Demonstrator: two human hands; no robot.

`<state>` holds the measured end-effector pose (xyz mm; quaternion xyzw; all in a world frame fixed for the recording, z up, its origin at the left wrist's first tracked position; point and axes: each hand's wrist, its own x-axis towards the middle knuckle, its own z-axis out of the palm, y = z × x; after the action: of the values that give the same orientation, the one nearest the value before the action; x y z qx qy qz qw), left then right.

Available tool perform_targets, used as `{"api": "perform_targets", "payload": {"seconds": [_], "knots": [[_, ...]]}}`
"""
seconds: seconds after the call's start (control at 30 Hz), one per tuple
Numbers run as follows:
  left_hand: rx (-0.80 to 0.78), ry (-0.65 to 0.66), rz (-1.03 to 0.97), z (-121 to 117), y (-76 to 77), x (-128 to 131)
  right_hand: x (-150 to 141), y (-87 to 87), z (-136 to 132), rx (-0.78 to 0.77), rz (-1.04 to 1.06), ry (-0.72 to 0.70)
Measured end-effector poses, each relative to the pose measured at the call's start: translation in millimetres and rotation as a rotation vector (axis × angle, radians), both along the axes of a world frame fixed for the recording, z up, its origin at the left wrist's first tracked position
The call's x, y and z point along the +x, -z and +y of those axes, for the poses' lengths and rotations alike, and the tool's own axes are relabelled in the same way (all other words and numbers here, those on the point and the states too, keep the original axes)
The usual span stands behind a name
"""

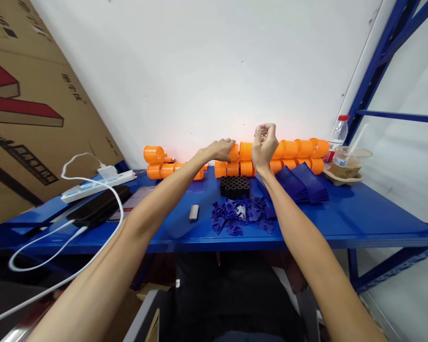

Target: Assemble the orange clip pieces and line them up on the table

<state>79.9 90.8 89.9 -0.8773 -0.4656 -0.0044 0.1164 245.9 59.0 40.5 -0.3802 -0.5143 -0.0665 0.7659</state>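
My left hand (219, 150) reaches to the left end of an upper row of orange plastic cups. Its fingers and thumb close about the end cup (234, 153). My right hand (265, 148) is raised in front of the same row, fingers curled in; whatever they may hold is hidden. A lower row of orange cups (247, 168) lies beneath. In front of the rows stands a block of short black tubes (234, 187). Nearer me is a heap of small dark-blue plastic pieces (239, 213). Stacked dark-blue flat panels (305, 183) lie right of my right wrist.
More orange cups (162, 170) lie left of my left forearm. A small grey piece (193, 213) rests on the blue table (360, 213). Phones, white cables and a power strip (96, 186) occupy the left. A drink cup (345, 164) and bottle (338, 133) stand back right.
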Motion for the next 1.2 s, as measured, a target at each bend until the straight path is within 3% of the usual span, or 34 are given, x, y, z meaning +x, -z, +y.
{"api": "perform_targets", "payload": {"seconds": [0.17, 0.37, 0.53, 0.63, 0.73, 0.83, 1.0, 1.1, 1.2], "knots": [[0.042, 0.005, -0.01, 1, 4.5, 2, 0, 0.6, 1, -0.034, -0.048, -0.066], [0.09, 0.025, -0.023, -1, -6.3, -12, 1, -0.2, -2, -0.048, -0.098, 0.033], [0.358, 0.002, -0.256, -21, -11.0, -44, -9, -8.3, -15, -0.158, -0.092, -0.116], [0.535, 0.125, -0.474, -40, 6.7, -56, -24, -14.7, -29, -0.372, -0.095, -0.408], [0.632, 0.226, -0.589, -53, 35.9, -59, -39, -19.5, -44, -0.596, -0.095, -0.706], [0.682, 0.262, -0.658, -57, 60.0, -59, -49, -21.4, -55, -0.681, -0.124, -0.821], [0.533, 0.368, -0.784, -53, 71.1, -66, -54, -18.1, -55, -0.737, -0.09, -0.757], [0.322, 0.38, -1.135, -43, 72.0, -77, -54, -13.5, -50, -0.694, -0.078, -0.728], [0.017, 0.244, -1.582, -36, 73.4, -89, -57, -9.3, -49, -0.665, -0.142, -0.816]]}}
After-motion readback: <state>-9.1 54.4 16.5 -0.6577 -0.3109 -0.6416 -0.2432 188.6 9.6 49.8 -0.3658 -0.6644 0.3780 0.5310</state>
